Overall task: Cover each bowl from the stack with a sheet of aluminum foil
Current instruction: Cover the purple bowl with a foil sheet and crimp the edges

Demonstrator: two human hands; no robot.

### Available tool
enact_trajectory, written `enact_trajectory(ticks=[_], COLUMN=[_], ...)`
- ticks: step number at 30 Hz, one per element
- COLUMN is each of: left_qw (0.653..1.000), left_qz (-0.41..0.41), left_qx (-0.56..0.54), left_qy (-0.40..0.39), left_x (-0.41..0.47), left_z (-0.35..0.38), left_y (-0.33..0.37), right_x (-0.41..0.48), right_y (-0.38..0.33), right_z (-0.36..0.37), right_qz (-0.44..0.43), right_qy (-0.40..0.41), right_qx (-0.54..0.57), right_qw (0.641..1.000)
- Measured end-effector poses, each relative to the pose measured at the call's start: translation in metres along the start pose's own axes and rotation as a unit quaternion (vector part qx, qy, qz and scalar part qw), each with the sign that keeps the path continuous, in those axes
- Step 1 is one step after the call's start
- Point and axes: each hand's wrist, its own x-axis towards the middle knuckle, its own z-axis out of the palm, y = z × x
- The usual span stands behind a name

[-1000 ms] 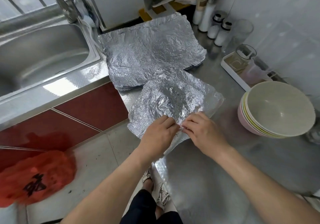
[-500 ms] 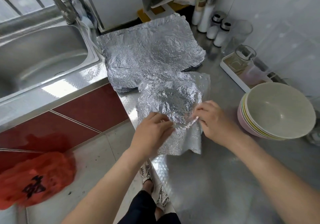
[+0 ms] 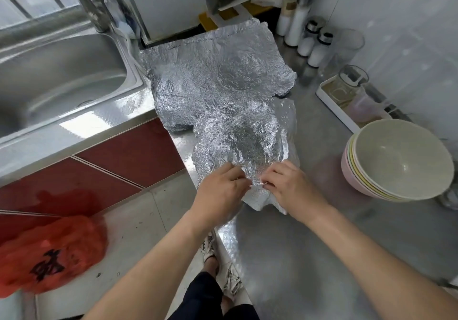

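Foil sheet (image 3: 243,143), crinkled and bright silver, lies at the centre of the frame on the steel counter (image 3: 297,257). A round hollow is pressed into its middle, the shape of a bowl beneath, though the bowl itself is hidden. The sheet's edges are folded down unevenly, and a loose flap hangs toward me at its lower edge.

My left hand (image 3: 220,193) and my right hand (image 3: 290,188) meet at that near edge, just below the centre of the frame. The fingers of both hands are curled and pinch the foil between fingertips and thumb, with the two hands almost touching.

One pile of flat foil (image 3: 213,81) lies just above the sheet, toward the upper middle, wrinkled and overlapping the sheet's far side. I cannot count the layers in it.

One stack of bowls (image 3: 396,161) stands at the right edge of the frame, well apart from my hands. I count at least four rims, with a pale grey-green bowl on top and a pink one at the bottom.

Two small shakers (image 3: 314,44) stand at the upper right. One sink (image 3: 57,76) fills the upper left, and one red bag (image 3: 49,252) lies on the floor at the lower left.
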Motion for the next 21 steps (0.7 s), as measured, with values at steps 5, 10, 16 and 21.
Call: enact_trajectory(ticks=[5, 10, 16, 21], left_qw=[0.999, 0.998, 0.996, 0.993], left_qz=[0.003, -0.031, -0.090, -0.090], left_qx=[0.045, 0.043, -0.014, 0.029], left_qy=[0.016, 0.025, 0.003, -0.073], left_x=[0.003, 0.009, 0.017, 0.014], left_z=[0.010, 0.012, 0.003, 0.000], left_y=[0.005, 0.026, 0.033, 0.016], right_x=[0.001, 0.008, -0.002, -0.004], right_y=[0.004, 0.014, 0.003, -0.011], right_z=[0.003, -0.015, -0.020, 0.001], right_qz=[-0.003, 0.023, 0.314, 0.481], right_qy=[0.009, -0.040, 0.134, 0.144], right_qx=[-0.019, 0.017, 0.180, 0.251], right_qw=[1.000, 0.999, 0.923, 0.828])
